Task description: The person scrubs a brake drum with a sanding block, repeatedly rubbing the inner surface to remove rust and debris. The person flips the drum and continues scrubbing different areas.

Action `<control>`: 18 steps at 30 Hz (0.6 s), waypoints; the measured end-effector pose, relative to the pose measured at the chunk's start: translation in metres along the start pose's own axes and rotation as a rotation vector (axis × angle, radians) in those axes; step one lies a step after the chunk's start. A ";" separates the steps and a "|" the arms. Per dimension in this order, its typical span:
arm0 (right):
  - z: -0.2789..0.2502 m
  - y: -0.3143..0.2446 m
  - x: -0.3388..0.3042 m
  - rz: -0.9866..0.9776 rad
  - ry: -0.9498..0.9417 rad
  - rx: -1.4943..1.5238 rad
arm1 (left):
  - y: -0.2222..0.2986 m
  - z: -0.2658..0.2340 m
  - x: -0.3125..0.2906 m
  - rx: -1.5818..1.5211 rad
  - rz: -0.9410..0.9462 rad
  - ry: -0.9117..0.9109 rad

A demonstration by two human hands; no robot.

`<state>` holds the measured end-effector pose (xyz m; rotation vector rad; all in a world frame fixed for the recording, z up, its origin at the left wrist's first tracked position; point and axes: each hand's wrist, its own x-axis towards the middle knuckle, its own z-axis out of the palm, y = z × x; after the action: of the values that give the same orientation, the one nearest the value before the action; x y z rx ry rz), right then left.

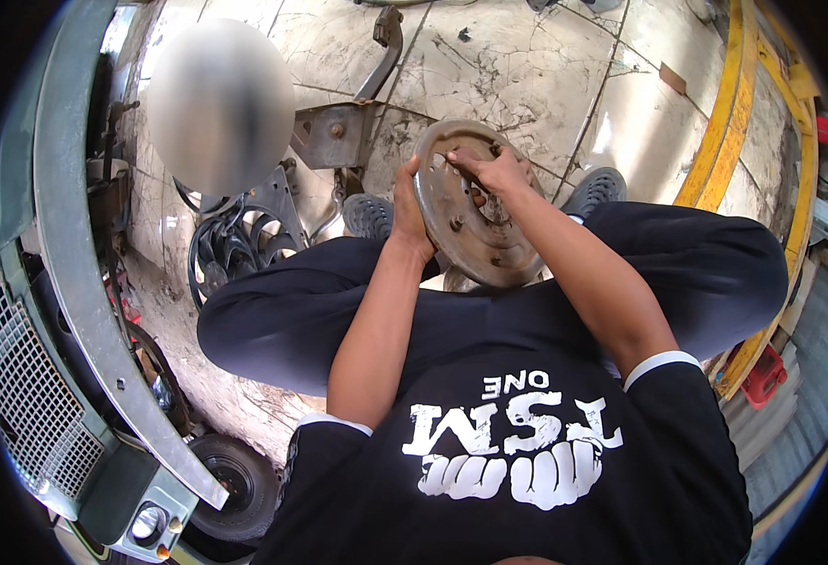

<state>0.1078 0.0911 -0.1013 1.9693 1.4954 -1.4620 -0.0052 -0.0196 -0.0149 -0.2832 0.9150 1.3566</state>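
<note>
A worn, brownish round metal disc (442,212), much like a brake drum, is tilted between my knees with its face toward me. Bolts or studs and a hole near the centre show on that face. My left hand (409,205) clasps its left rim, the fingers partly hidden behind it. Across the upper part lies my right hand (499,174), with one finger stretched over the face toward the left and others curled at the central hole. The underside of the disc is out of sight.
A rusty metal bracket with a pedal arm (334,135) lies beyond my left knee. Beside it are black curved parts (240,240) on the cracked tile floor. A vehicle's grey bumper (80,235) rises at left, a yellow metal frame (723,118) at right. A tyre (244,485) sits lower left.
</note>
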 end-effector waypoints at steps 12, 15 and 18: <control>-0.015 -0.012 -0.016 -0.028 0.065 -0.020 | 0.001 -0.003 0.000 0.011 -0.005 0.004; -0.020 -0.006 -0.028 -0.049 0.075 -0.031 | 0.002 0.000 0.003 0.015 -0.003 -0.008; -0.026 0.014 -0.027 -0.061 0.114 -0.078 | -0.001 -0.001 0.000 0.007 0.009 -0.035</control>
<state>0.1351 0.0877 -0.0718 2.0069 1.6476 -1.3130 -0.0042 -0.0206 -0.0157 -0.2493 0.8925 1.3620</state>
